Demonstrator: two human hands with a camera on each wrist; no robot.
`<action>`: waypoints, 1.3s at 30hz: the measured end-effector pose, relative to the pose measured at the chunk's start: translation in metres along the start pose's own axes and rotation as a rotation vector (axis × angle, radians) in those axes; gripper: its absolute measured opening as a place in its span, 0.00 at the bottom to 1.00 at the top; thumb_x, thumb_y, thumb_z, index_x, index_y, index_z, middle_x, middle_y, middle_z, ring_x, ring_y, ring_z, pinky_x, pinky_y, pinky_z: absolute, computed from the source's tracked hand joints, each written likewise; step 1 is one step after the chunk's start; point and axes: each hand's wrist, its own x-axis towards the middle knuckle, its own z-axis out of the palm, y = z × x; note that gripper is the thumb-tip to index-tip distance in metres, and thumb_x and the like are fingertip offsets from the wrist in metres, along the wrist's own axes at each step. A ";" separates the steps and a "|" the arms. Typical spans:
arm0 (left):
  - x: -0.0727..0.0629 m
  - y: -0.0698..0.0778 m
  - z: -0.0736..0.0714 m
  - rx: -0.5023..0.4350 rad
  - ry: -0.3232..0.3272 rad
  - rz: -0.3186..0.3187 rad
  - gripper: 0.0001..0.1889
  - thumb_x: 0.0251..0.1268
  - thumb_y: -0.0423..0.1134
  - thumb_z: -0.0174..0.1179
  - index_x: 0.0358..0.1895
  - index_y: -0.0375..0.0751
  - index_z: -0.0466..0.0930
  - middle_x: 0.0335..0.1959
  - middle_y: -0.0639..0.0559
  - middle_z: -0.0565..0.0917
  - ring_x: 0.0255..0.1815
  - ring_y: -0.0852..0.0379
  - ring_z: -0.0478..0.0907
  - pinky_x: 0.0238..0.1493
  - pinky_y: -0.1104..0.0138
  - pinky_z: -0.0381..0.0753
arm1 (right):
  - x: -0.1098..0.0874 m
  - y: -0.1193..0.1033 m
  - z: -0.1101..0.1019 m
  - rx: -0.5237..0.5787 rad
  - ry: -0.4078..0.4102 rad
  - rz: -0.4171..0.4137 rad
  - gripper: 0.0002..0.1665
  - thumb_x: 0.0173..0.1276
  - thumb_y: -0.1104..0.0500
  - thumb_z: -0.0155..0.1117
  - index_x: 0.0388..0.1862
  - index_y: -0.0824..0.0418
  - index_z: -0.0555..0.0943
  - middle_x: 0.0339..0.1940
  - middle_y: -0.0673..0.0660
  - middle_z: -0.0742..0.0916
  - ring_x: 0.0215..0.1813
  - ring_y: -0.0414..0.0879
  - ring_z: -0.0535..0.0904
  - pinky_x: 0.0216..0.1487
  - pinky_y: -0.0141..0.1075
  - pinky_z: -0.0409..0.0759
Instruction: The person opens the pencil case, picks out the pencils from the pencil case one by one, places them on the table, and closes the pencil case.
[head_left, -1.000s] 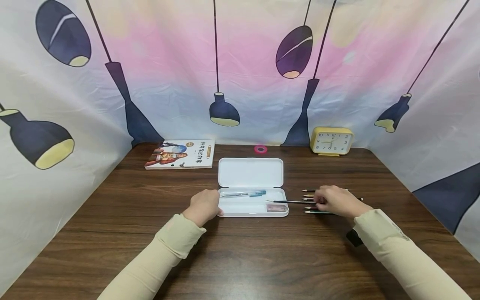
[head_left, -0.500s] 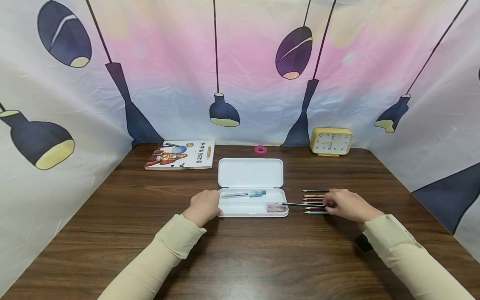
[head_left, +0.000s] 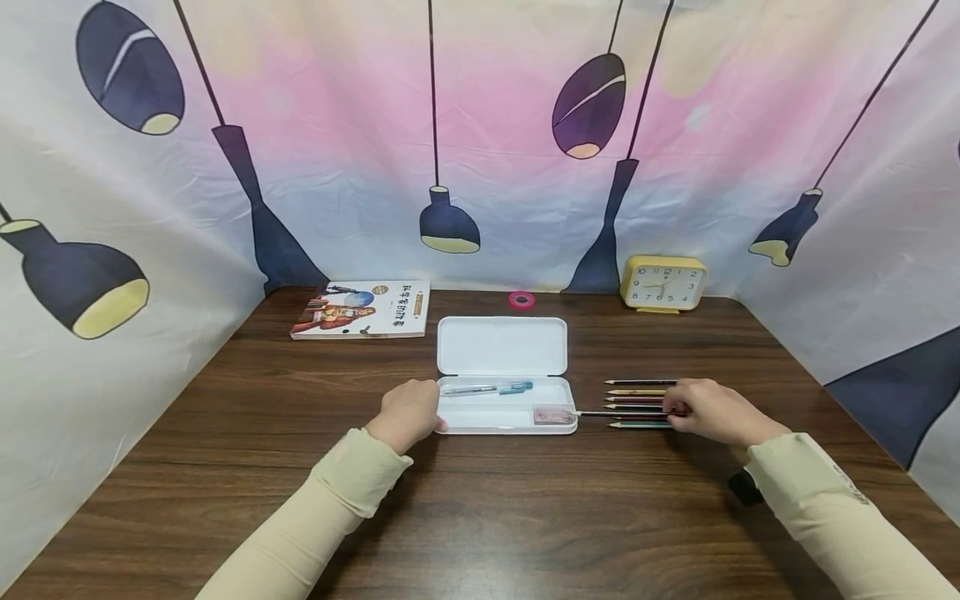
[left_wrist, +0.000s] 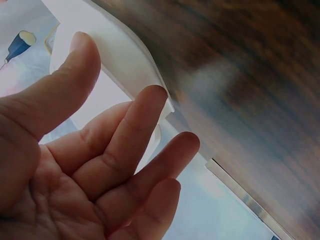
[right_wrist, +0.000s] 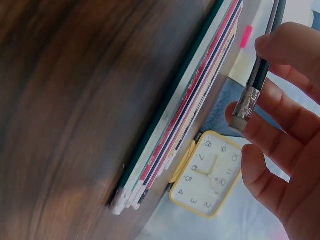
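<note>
A white pencil case (head_left: 483,419) lies with its lid (head_left: 502,346) raised on the wooden table. In it are a clear pen with a blue cap (head_left: 514,387) and a small pinkish block (head_left: 553,415). My left hand (head_left: 407,414) holds the case's left end, thumb by the front corner and fingers by the back. With thumb and fingertips my right hand (head_left: 712,410) pinches a dark pencil (right_wrist: 259,72) near its eraser end, its tip close to the case's right edge. Beneath it, several pencils (head_left: 637,392) lie side by side, partly hidden by the hand.
At the back left lies a picture book (head_left: 363,310). A pink ring-shaped roll (head_left: 521,299) sits behind the case. A yellow clock (head_left: 663,283) stands at the back right, before a lamp-patterned cloth (head_left: 495,125).
My right hand has drawn back rightward and slightly nearer, with the pencil. Its tip has moved from over the case to the right edge. My left hand and the case have stayed put.
</note>
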 end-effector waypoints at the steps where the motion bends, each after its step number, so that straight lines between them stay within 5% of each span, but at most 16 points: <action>1: 0.000 0.000 0.000 0.001 0.000 0.002 0.18 0.39 0.46 0.68 0.29 0.36 0.77 0.27 0.44 0.79 0.26 0.53 0.74 0.22 0.59 0.71 | -0.001 0.001 -0.001 -0.002 -0.001 0.000 0.01 0.57 0.61 0.59 0.27 0.56 0.77 0.28 0.45 0.74 0.24 0.36 0.65 0.24 0.32 0.65; 39: 0.000 -0.001 0.000 0.001 0.009 0.014 0.18 0.38 0.47 0.68 0.27 0.36 0.77 0.27 0.44 0.79 0.24 0.54 0.73 0.19 0.60 0.71 | -0.033 0.025 0.002 0.052 -0.074 0.137 0.02 0.53 0.61 0.62 0.26 0.57 0.77 0.24 0.46 0.74 0.23 0.38 0.65 0.23 0.34 0.63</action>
